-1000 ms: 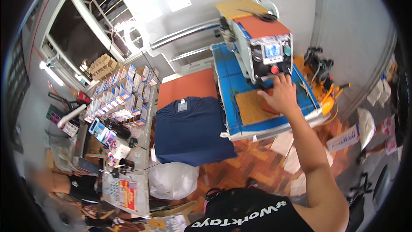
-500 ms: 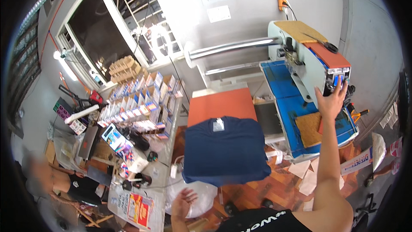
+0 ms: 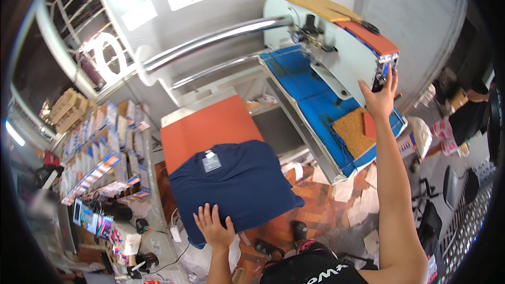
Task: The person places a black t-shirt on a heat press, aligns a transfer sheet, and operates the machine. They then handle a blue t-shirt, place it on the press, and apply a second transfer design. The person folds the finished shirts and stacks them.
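Visibly, your left hand (image 3: 216, 230) lay, fingers spread, over the navy shirt (image 3: 247, 184), which extended toward one o'clock; your right hand (image 3: 381, 100), thumb wide, met the pale press (image 3: 342, 50), the shirt at its eight o'clock.

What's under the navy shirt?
An orange pad; its far part shows bare. The navy shirt covers the rest, so how far the pad runs, or what else lies beneath, can't be seen.

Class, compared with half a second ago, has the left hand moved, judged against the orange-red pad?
Yes: the left hand has moved forward, toward the orange-red pad, from beyond the navy shirt's near edge to over it.
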